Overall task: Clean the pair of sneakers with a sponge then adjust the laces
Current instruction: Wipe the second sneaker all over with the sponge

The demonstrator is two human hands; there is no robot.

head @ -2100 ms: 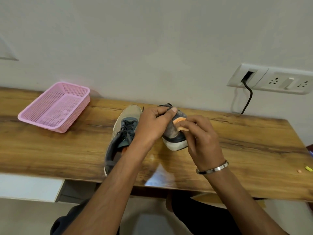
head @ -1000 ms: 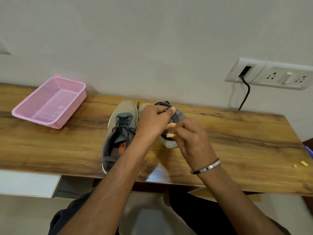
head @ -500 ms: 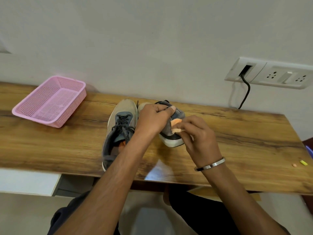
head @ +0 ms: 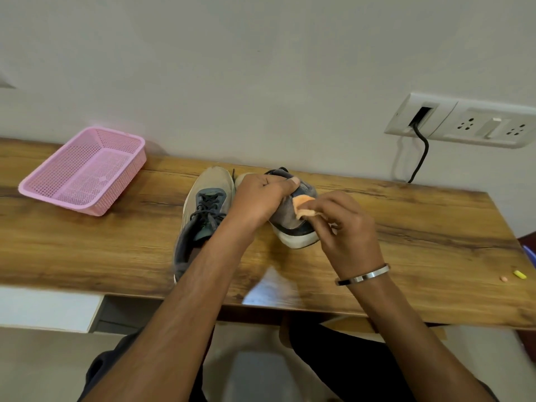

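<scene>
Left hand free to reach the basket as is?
Probably not: the left hand grips the right sneaker, steadying it for the sponge. The path to the basket looks unobstructed once it lets go.

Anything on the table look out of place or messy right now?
Two small bits, one yellow and one pinkish, lie loose near the table's right edge, far from the work. What they are is too small to tell. The sneaker being wiped is tipped on its side, held that way by the left hand.

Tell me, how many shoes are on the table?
2. One shoe lies flat beside the left hand; that hand grips the other shoe, tipped on its side.
</scene>
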